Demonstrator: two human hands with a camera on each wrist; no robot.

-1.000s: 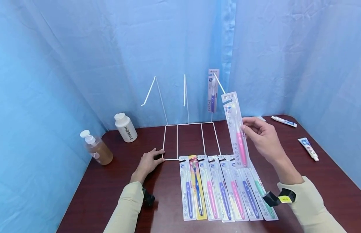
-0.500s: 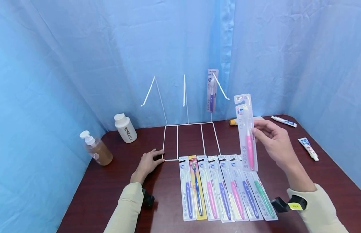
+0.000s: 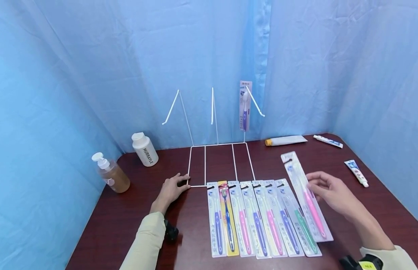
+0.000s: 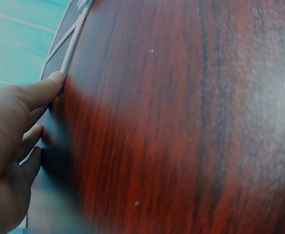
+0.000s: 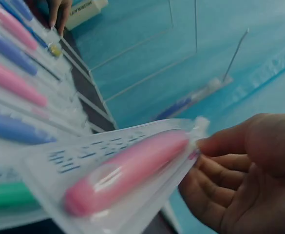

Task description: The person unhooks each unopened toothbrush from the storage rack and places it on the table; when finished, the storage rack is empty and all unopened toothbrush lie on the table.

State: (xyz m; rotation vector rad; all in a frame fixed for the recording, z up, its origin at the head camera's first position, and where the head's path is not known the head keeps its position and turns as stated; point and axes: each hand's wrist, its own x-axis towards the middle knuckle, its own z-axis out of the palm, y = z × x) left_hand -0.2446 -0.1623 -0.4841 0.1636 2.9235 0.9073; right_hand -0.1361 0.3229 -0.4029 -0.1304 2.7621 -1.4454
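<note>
Laying a pink toothbrush in its clear blister pack (image 3: 308, 198) at the row's three o'clock end, our right hand (image 3: 331, 193) has its fingers (image 5: 215, 165) loosely curled against the pack's edge. Our left hand (image 3: 171, 188) rests with fingers straight, steadying the white wire rack (image 3: 219, 150) on the dark wood counter (image 3: 121, 225); blue curtains (image 3: 94, 67) enclose us.

Bare table (image 3: 128, 225) lies open at the near left, reaching up to the pump bottle (image 3: 110, 173) and white bottle (image 3: 145, 149) at the far left. The wire rack (image 3: 215, 150) with its upright hooks blocks the far middle. The row of packed toothbrushes (image 3: 259, 219) fills the near middle. To the right, open wood runs between the rack and three toothpaste tubes (image 3: 285, 140) along the far right edge.
</note>
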